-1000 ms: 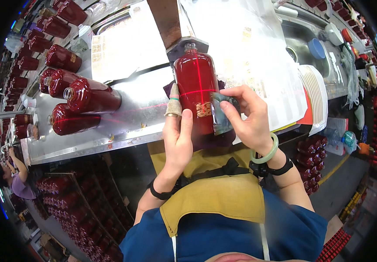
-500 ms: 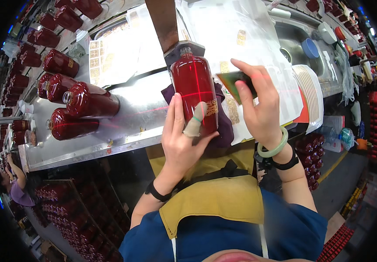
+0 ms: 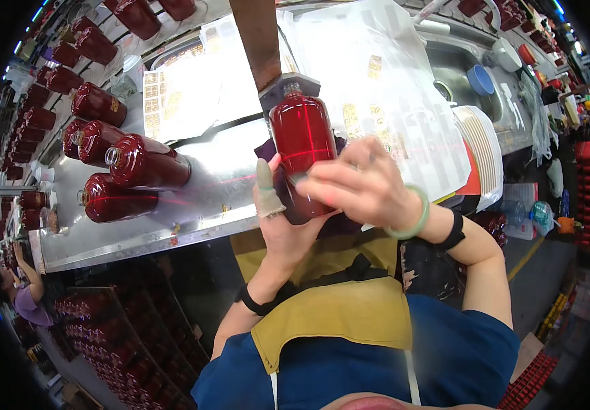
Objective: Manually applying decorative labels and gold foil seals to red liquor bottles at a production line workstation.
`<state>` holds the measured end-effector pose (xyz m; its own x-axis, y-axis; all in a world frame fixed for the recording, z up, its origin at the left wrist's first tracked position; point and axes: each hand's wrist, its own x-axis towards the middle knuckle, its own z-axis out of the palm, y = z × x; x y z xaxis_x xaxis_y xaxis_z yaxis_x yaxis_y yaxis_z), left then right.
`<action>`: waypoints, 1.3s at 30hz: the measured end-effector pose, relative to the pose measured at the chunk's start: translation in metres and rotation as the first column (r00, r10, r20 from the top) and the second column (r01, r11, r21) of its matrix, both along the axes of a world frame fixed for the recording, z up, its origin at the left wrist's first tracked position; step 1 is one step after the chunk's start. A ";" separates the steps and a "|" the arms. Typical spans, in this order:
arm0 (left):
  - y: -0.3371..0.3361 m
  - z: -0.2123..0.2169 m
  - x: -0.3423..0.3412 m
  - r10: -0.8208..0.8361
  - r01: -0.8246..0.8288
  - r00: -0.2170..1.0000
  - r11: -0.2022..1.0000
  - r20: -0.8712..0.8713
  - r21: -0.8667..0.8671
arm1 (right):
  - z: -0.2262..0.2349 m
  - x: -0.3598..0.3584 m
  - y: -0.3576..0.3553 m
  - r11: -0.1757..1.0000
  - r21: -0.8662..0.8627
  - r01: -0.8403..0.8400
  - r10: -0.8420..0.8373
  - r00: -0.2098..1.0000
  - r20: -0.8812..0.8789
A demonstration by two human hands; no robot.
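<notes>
A glossy dark red glass bottle [image 3: 300,126] lies with its clear neck against a metal block [image 3: 278,87] on the bench, and red laser lines cross its body. My left hand [image 3: 283,229] cradles the base end from the near left. A pale finger cot covers one of its fingers, which sticks up beside the bottle. Across the lower right of the bottle is my right hand [image 3: 367,181], blurred by motion, with its fingers bent together. The flat greenish scraper it held is hidden behind the fingers. A purple cloth [image 3: 265,148] shows under the bottle.
Several red bottles [image 3: 148,162] lie on the metal bench to the left. White sheets with gold decals [image 3: 375,67] cover the right side, beside a pale ribbed stack [image 3: 479,147] and a sink with a blue bowl [image 3: 481,80]. A brown upright post [image 3: 257,41] stands behind the block.
My right hand has swung left from beside the bottle onto its lower right, covering the gold decal there. My left hand's cot-covered finger has lifted off the bottle to the left.
</notes>
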<state>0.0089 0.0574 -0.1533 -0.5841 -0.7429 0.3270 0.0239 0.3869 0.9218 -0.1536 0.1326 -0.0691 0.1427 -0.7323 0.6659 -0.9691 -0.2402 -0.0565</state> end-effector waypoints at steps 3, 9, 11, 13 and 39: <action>-0.008 0.016 0.002 0.009 0.012 0.997 0.966 0.080 -0.259 | 0.021 -0.016 0.002 0.985 -0.008 0.170 -0.162 0.953 0.255; 0.001 0.034 0.000 0.084 0.116 0.938 0.838 0.336 -0.533 | 0.039 -0.050 0.009 0.932 -0.118 0.343 -0.277 0.883 0.379; 0.007 0.041 -0.008 0.161 0.108 0.909 0.799 0.384 -0.591 | 0.036 -0.048 0.010 0.934 -0.093 0.345 -0.280 0.868 0.411; 0.013 0.041 -0.013 0.267 0.098 0.864 0.742 0.427 -0.663 | 0.031 -0.042 0.010 0.934 -0.080 0.347 -0.288 0.867 0.406; 0.001 0.001 0.007 0.085 -0.037 0.993 0.891 0.087 -0.453 | 0.024 -0.042 -0.001 0.969 -0.141 0.202 -0.187 0.976 0.111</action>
